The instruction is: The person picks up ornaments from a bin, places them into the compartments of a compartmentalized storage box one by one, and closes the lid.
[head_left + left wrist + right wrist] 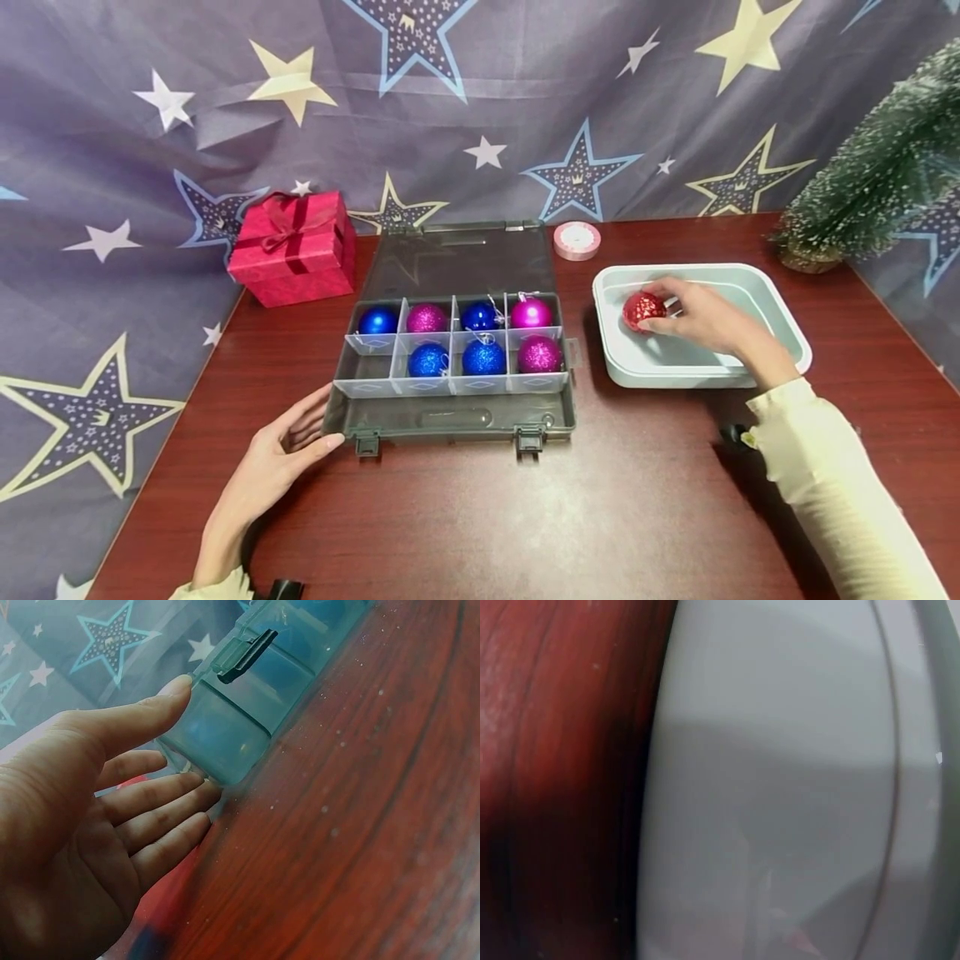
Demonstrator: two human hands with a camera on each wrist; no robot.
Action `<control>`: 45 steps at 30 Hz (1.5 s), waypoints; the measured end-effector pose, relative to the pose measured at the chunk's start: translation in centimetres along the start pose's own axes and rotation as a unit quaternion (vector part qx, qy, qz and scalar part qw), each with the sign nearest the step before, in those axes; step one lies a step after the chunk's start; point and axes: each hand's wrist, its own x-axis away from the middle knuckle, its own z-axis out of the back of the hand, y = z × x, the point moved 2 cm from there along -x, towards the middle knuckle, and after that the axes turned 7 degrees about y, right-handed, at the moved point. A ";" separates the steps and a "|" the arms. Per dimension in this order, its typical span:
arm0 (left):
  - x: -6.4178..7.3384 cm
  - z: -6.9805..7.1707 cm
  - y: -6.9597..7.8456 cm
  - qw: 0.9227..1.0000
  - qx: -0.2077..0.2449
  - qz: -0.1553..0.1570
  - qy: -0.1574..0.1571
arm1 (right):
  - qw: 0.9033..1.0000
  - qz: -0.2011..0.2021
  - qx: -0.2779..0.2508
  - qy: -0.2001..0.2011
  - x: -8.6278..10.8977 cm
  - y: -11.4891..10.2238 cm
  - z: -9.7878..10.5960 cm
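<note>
In the head view, my right hand (705,315) holds a red Christmas ball (644,312) between thumb and fingers, inside the pale plastic tub (697,380). A grey see-through divider box (450,417) lies with its lid back at the table's middle. Shiny and glittery blue balls (484,356) and pink balls (539,355) sit singly in its compartments. My left hand (273,450) is at the box's front left corner, fingers extended along its side and thumb near the front edge. The left wrist view shows this hand (112,802) with straight fingers by the box corner (217,742).
A red gift box (296,250) with a bow stands at the back left. Behind the divider box is a pink ribbon roll (577,240). A small frosted tree (862,175) rises at the back right. A star-patterned cloth (487,83) hangs behind the brown table (465,517).
</note>
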 end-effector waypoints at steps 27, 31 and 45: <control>0.1 -0.1 0.0 1.000 0.008 -0.006 0.003 | 0.996 0.033 -0.069 0.036 -1.2 -7.4 1.6; 0.1 -0.1 0.0 1.000 0.007 -0.007 0.003 | 0.995 0.055 -0.084 0.026 -2.0 -8.5 0.8; 0.0 -0.1 0.0 1.000 0.008 -0.005 0.004 | 0.984 0.097 -0.146 -0.036 -5.8 -12.0 -3.6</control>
